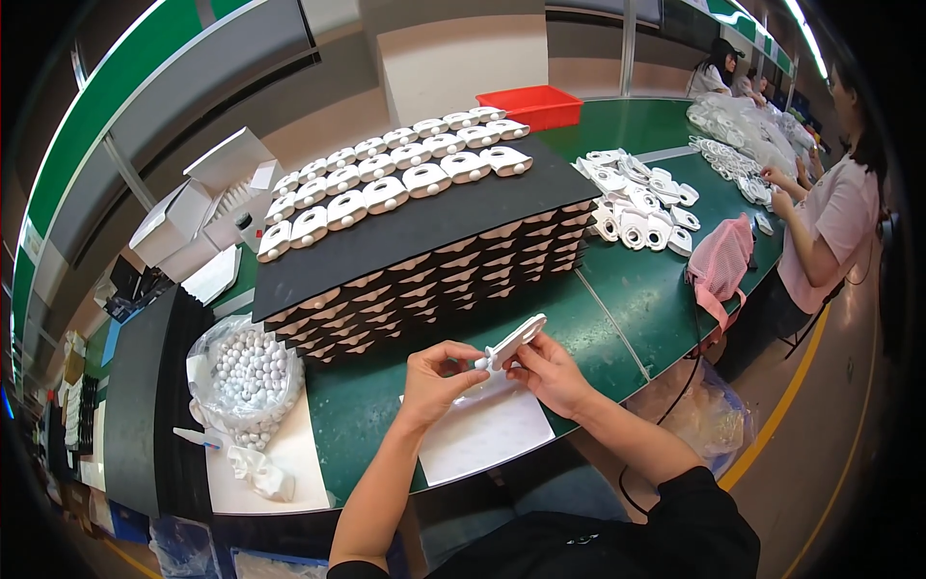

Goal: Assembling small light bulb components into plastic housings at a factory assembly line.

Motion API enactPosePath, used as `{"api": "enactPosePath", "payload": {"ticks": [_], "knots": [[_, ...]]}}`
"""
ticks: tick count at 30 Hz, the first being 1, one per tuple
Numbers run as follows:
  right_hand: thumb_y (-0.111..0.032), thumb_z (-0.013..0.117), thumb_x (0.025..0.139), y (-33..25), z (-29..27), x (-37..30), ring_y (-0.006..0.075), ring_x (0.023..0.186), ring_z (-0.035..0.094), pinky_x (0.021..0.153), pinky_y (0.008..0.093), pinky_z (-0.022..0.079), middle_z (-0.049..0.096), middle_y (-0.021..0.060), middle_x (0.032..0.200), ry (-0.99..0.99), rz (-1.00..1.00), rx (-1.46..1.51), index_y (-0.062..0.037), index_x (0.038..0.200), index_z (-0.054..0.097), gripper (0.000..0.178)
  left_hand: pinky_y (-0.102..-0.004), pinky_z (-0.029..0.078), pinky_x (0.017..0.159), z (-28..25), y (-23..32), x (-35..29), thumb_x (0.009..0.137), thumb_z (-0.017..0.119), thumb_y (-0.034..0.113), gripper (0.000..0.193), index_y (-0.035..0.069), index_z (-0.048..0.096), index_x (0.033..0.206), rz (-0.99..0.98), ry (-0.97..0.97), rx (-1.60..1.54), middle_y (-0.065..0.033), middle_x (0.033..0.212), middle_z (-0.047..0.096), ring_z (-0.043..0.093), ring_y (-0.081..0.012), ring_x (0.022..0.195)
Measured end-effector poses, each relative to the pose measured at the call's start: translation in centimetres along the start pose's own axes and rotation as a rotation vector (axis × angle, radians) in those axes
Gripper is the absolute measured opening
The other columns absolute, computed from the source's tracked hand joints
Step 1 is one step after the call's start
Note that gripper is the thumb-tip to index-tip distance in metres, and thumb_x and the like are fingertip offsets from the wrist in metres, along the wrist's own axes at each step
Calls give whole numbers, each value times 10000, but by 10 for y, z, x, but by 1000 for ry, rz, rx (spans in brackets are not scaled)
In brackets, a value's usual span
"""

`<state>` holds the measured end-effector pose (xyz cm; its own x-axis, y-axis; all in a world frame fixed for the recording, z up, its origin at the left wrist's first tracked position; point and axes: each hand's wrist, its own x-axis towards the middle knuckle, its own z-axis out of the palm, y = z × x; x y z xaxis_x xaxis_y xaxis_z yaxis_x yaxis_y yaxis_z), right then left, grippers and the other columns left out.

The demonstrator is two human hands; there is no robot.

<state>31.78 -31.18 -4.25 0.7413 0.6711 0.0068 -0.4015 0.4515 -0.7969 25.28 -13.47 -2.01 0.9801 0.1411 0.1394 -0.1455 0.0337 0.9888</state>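
Over the front of the green table, my right hand [554,376] grips a white oval plastic part [521,335] with an opening along it, tilted upward. My left hand [436,384] is closed in a pinch on a small white ball [481,364] at the part's lower end. Whether the ball is fixed to the part, I cannot tell. Below both hands lies a white sheet [487,439]. Beyond them, rows of similar white parts with balls [386,193] rest on a black board [424,217], the top one of a layered stack with more parts between the boards.
Left of my hands, a clear bag of white balls [253,372] stands near a crumpled tissue [260,473] and a glue-like tube [196,438]. Loose white parts [637,198] lie right of the stack. A red bin [531,104] sits behind; a co-worker [834,212] works at right.
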Motion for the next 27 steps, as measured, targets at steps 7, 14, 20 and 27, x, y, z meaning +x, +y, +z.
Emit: {"api": "enactPosePath", "payload": {"ticks": [7,14,20,27], "knots": [[-109,481,898,-3,3,-1,78,714,521,639,207,426,558,21,862,-7,0,-164,-45,1097,470,208,-179,334,512,-3,-8,1,542,811,64,244,61,651,727,32,-33,103,26,742,573,400,-38,577],[-104,539,863,-21,11,1,41,664,493,604,184,402,563,-2,807,-65,-127,-337,-30,1033,510,187,-193,314,529,-2,-11,4,510,831,88,269,54,599,641,83,-80,55,40,695,503,396,-44,592],[-42,566,833,-87,36,19,73,821,555,727,231,453,600,30,864,-288,-287,-805,-19,989,542,159,-206,407,621,-3,-4,3,536,790,-2,473,44,610,970,81,-9,16,30,772,521,487,-67,678],[-101,553,836,-204,15,113,67,668,523,596,207,399,596,47,749,216,-742,-1026,15,1025,460,240,-162,351,561,-4,0,9,765,629,25,283,34,574,1043,71,134,-72,35,722,503,439,-38,635]]}}
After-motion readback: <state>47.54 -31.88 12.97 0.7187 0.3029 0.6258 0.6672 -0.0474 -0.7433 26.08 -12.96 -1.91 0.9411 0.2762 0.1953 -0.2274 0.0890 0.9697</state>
